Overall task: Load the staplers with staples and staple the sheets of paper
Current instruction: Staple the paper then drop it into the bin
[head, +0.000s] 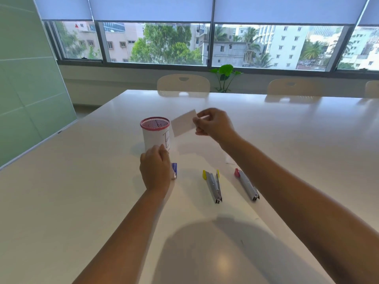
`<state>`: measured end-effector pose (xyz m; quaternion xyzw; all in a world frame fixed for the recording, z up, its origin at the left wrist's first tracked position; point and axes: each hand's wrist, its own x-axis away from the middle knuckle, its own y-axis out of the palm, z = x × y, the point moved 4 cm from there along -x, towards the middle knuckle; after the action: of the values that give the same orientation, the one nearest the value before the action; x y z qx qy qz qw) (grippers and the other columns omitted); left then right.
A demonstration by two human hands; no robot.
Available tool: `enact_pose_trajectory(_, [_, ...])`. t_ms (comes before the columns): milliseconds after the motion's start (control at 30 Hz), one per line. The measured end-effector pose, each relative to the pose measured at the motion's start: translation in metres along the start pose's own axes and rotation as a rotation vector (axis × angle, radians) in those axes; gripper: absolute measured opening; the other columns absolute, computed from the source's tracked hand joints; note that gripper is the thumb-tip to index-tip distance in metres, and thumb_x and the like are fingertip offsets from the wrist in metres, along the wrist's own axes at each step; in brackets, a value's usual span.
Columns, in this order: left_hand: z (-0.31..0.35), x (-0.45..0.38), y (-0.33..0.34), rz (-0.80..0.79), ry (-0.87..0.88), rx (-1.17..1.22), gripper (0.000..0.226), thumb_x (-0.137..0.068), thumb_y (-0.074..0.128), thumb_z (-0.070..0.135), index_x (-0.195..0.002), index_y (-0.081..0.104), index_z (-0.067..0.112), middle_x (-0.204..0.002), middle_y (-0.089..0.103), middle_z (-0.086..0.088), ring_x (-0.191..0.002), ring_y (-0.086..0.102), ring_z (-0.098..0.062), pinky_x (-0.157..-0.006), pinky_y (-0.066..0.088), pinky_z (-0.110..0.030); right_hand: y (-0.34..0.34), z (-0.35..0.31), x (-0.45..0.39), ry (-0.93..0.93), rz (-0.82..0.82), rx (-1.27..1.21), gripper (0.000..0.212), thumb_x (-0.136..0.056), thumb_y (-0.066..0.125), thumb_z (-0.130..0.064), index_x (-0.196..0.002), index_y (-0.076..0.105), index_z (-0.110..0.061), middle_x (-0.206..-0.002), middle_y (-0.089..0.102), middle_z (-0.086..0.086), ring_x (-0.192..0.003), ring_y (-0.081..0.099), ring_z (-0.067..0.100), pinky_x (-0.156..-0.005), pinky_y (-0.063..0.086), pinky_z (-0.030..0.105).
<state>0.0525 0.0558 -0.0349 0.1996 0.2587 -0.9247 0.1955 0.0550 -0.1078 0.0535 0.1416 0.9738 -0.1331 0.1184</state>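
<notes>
Our right hand (213,125) is pinching a slip (184,125) in the air beside the cup (155,134), whose writing we cannot read. Our left hand (156,169) is curling over the box (174,170); its grip is hidden. Both staplers (214,186) are lying apart on open table (82,191).

Table: big white glossy table (287,130), reflects the daylight & the chairs.
Chairs: cream chair (183,83) at far edge, 2nd chair (293,87) to the right, 3rd chair (372,89) cut by the frame edge.
Windows: wide window row (155,44) w/ dark frames; outside are trees & apartment bldgs.
Blinds: pale roller blinds (151,8), lowered about halfway.
Plant: green potted plant (225,75) between chairs, under the sill.
Left wall: green glass panel (26,78).
</notes>
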Motion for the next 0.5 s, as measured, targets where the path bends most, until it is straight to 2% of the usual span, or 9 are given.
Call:
enact_pose_trajectory(100, [-0.014, -0.004, 0.007, -0.050, -0.119, 0.042, 0.035, -0.098, 0.035, 0.028, -0.092, 0.057, 0.002, -0.110, 0.063, -0.021, -0.101, 0.057, -0.036, -0.086, 0.051, -0.046, 0.015, -0.019, -0.022, -0.070, 0.045, 0.090, 0.021, -0.085, 0.065, -0.014, -0.099, 0.058, 0.000, -0.090, 0.066, 0.015, -0.059, 0.061, 0.011, -0.058, 0.056, 0.021])
enact_pose_trajectory(200, [-0.015, -0.007, 0.012, -0.094, -0.156, 0.095, 0.031, -0.098, 0.035, 0.028, -0.092, 0.055, 0.005, -0.115, 0.062, -0.018, -0.102, 0.059, -0.033, -0.090, 0.051, -0.043, 0.031, -0.029, -0.042, -0.116, 0.062, 0.152, 0.020, -0.086, 0.064, -0.015, -0.098, 0.059, 0.000, -0.100, 0.067, 0.017, -0.066, 0.063, 0.016, -0.053, 0.053, 0.015])
enact_pose_trajectory(367, [-0.016, -0.008, 0.016, -0.117, -0.184, 0.099, 0.031, -0.098, 0.037, 0.029, -0.097, 0.057, 0.006, -0.117, 0.062, -0.015, -0.103, 0.059, -0.029, -0.088, 0.048, -0.036, 0.054, -0.033, -0.062, -0.166, 0.049, 0.256, 0.011, -0.086, 0.064, -0.014, -0.087, 0.057, -0.005, -0.104, 0.066, 0.017, -0.072, 0.064, 0.020, -0.059, 0.054, 0.022])
enact_pose_trajectory(500, [-0.014, -0.008, 0.017, -0.129, -0.181, 0.070, 0.027, -0.097, 0.038, 0.027, -0.094, 0.056, 0.008, -0.118, 0.062, -0.013, -0.104, 0.059, -0.025, -0.089, 0.047, -0.032, 0.069, -0.026, -0.071, -0.119, -0.004, 0.296, 0.010, -0.085, 0.064, -0.012, -0.085, 0.058, -0.004, -0.100, 0.068, 0.018, -0.065, 0.062, 0.017, -0.059, 0.054, 0.022])
